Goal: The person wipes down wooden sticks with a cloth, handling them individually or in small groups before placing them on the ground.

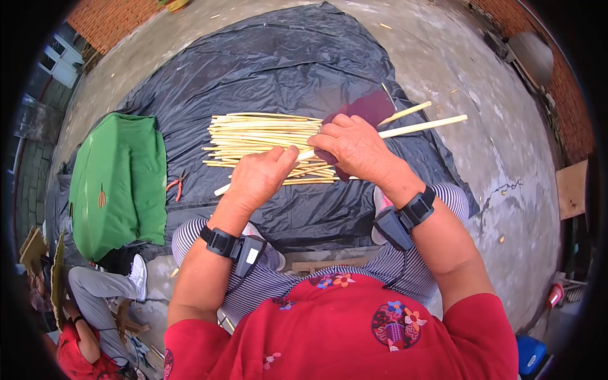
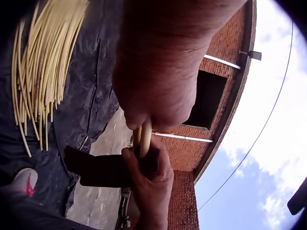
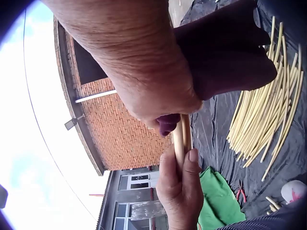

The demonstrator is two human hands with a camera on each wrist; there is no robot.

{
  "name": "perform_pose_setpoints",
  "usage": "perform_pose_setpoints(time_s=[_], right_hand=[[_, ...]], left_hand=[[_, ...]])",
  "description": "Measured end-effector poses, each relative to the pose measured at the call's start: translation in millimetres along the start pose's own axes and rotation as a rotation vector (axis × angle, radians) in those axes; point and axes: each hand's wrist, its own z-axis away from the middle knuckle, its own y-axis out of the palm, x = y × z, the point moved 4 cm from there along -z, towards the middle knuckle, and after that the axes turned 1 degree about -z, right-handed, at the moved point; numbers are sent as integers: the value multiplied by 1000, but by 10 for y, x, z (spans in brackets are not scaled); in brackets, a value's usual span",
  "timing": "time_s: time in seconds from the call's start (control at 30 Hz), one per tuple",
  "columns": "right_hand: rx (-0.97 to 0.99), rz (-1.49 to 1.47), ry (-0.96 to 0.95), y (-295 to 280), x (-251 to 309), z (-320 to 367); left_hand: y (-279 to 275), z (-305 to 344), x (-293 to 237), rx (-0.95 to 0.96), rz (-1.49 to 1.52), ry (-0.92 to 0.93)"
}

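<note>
My left hand (image 1: 259, 178) grips a long pale stick (image 1: 424, 128), its thumb lying along it. The stick slants across my front, low at the left and higher at the right, and extends well past both hands. Over its middle, my right hand (image 1: 356, 147) holds a dark purple cloth (image 1: 368, 109) around it. Loose cloth hangs out beyond the fingers. In the right wrist view, two pale lengths (image 3: 179, 141) run side by side between the hands. Behind the hands lies a pile of thin peeled sticks (image 1: 259, 133).
Black plastic sheeting (image 1: 272, 69) covers the concrete ground (image 1: 437, 57). To the left are red-handled pliers (image 1: 178, 186) and a green cloth (image 1: 117, 190) draped over something bulky. Another person's leg (image 1: 104, 282) shows at the lower left. A brick wall (image 3: 124, 139) stands beyond.
</note>
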Motion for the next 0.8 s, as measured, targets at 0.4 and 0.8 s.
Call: perform_pose_setpoints(time_s=[0.4, 0.8], right_hand=[[-51, 87, 72, 95, 43, -35], [-193, 185, 244, -321, -502, 74]], left_hand=[[177, -194, -100, -136, 163, 58], [-17, -158, 185, -93, 140, -123]])
